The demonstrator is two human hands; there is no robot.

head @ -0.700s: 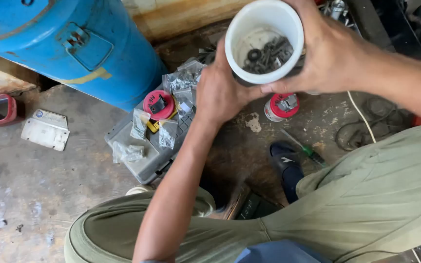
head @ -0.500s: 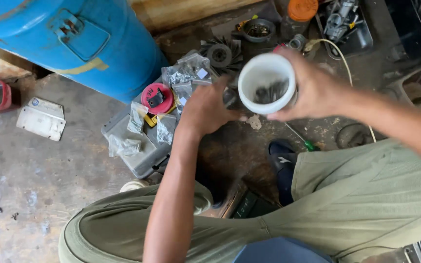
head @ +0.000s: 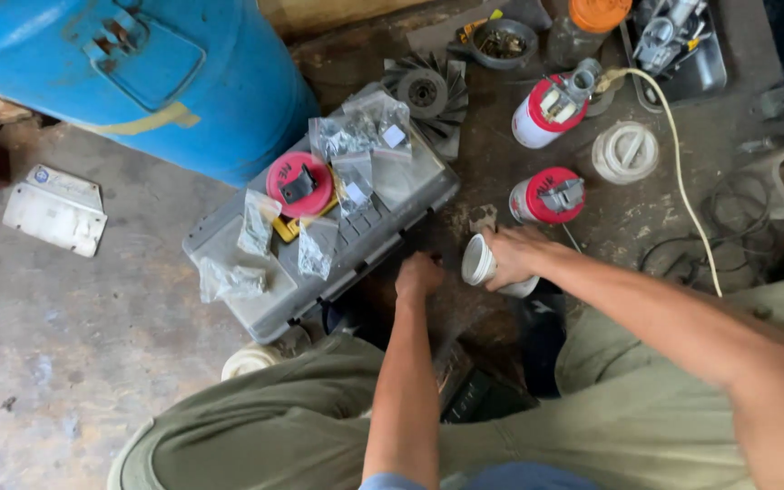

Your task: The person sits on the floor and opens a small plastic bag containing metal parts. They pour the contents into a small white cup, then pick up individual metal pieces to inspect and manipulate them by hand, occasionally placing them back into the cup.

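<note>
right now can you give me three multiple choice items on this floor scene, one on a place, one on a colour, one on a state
1. Where does the red disc lie?
A. on the grey case
B. inside the dark bowl
C. on the white plate by the drum

2. What colour is the big drum?
A. green
B. blue
C. orange

3. How is the white cup held in the right hand?
A. upright, mouth up
B. tipped, mouth toward the left hand
C. lying alone on the floor

Answers:
1. A, the disc rests among the clear bags on the case lid.
2. B, its whole side is blue.
3. B, the cup's open rim faces sideways toward the left hand.
</note>
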